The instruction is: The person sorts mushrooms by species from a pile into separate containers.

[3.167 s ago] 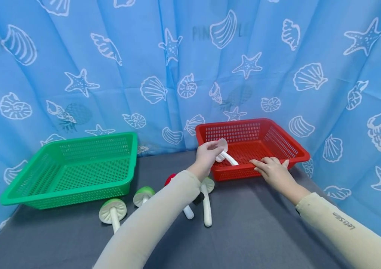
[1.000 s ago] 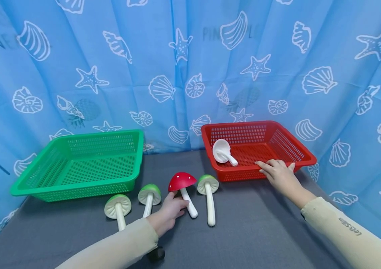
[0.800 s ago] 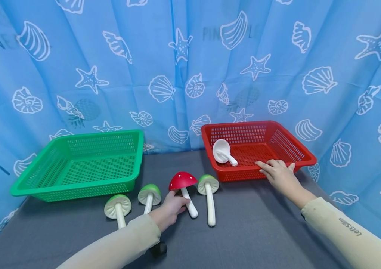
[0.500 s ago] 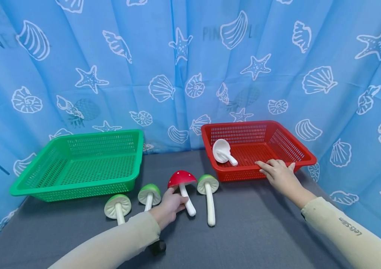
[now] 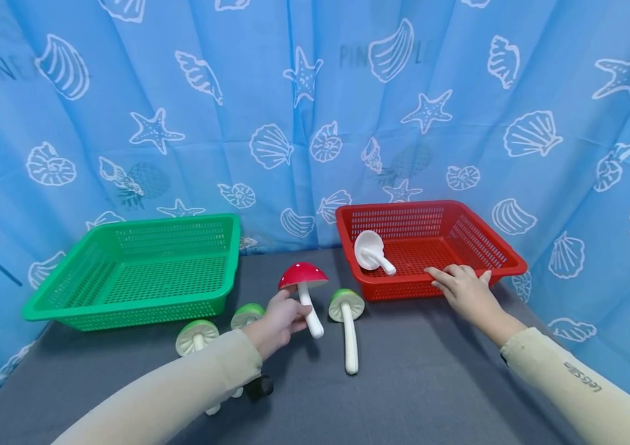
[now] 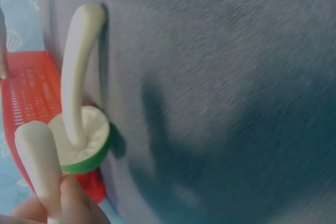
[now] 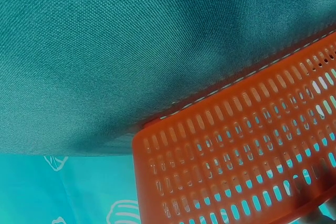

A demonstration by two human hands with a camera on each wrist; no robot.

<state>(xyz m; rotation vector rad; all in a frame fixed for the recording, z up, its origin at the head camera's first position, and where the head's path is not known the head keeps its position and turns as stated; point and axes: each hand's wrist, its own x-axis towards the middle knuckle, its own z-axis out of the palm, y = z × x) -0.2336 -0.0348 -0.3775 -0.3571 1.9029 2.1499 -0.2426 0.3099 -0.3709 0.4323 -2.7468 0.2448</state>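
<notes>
My left hand [image 5: 281, 318] grips a toy mushroom with a white-spotted red cap [image 5: 302, 275] by its white stem, which also shows in the left wrist view [image 6: 39, 161]. A shadow lies on the cloth below the stem's end. Just right of it lies a green-capped mushroom [image 5: 351, 334] with a long pale stem. Two more green-capped mushrooms [image 5: 197, 337] [image 5: 247, 314] are partly hidden behind my left hand and sleeve. My right hand [image 5: 467, 293] rests on the front rim of the red basket [image 5: 398, 287], fingers loosely extended. Inside that basket's left end is a white mushroom-shaped piece [image 5: 370, 248].
A green basket [image 5: 148, 315] stands at the back left. Dark grey cloth [image 5: 415, 383] covers the table, and a blue shell-patterned curtain [image 5: 209, 142] hangs close behind both baskets. A black device [image 5: 259, 387] sits under my left wrist.
My left hand let go of the white piece in the red basket, moved left to the red-capped mushroom, took its stem and raised it slightly. My right hand stays on the rim.
</notes>
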